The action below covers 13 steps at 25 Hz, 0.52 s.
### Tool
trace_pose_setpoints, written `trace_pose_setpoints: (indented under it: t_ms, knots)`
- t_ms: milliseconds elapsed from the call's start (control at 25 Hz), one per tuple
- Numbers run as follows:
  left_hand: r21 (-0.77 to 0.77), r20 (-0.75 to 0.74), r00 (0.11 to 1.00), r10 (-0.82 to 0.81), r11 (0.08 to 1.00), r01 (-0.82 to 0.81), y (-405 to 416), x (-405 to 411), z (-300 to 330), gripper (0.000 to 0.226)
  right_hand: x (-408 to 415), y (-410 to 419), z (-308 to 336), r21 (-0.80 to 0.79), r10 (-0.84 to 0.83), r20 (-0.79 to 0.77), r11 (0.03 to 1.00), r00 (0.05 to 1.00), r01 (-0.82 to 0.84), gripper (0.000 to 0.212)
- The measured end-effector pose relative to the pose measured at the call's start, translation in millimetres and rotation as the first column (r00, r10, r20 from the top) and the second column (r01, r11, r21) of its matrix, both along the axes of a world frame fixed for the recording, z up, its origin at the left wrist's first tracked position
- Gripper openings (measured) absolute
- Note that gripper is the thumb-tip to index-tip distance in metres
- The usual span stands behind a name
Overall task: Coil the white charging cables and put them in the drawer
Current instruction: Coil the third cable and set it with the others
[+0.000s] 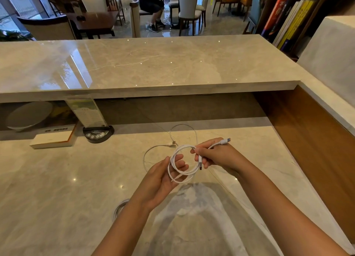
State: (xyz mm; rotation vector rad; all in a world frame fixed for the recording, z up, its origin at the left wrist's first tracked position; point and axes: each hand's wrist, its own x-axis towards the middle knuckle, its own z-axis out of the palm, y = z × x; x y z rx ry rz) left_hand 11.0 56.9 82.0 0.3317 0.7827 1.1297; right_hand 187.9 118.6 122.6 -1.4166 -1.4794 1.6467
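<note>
A white charging cable (184, 174) is wound into a loop of a few turns between both hands, above the marble desk (57, 179). My left hand (163, 177) holds the loop's left side, fingers curled through it. My right hand (215, 155) grips the loop's top right, with one white plug sticking out past the thumb and the other plug hanging below the fingers. A second, thinner white cable (172, 140) lies loose on the desk just beyond the hands, its small plug near the middle. No drawer is visible.
A raised marble counter (153, 67) runs across the back. Under it on the left stand a white box (52, 138), a round black button unit (98, 133), an acrylic sign stand (86, 111) and a pale dish (28, 115). A wooden side panel (307, 140) bounds the right.
</note>
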Motion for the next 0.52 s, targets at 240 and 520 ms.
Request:
trace_pose_setpoints:
  t_ms: [240,520]
  knots:
    - [0.083,-0.050,0.982,0.181,0.981,-0.177,-5,7,-6,0.026,-5,-6,1,-0.116,-0.035,-0.091,0.993,0.995,0.025,0.015]
    - [0.056,0.113,0.935,0.336,0.937,-0.344,2,2,2,0.027,4,-13,-1,-0.367,-0.427,-0.595,0.898,0.681,0.243,0.017]
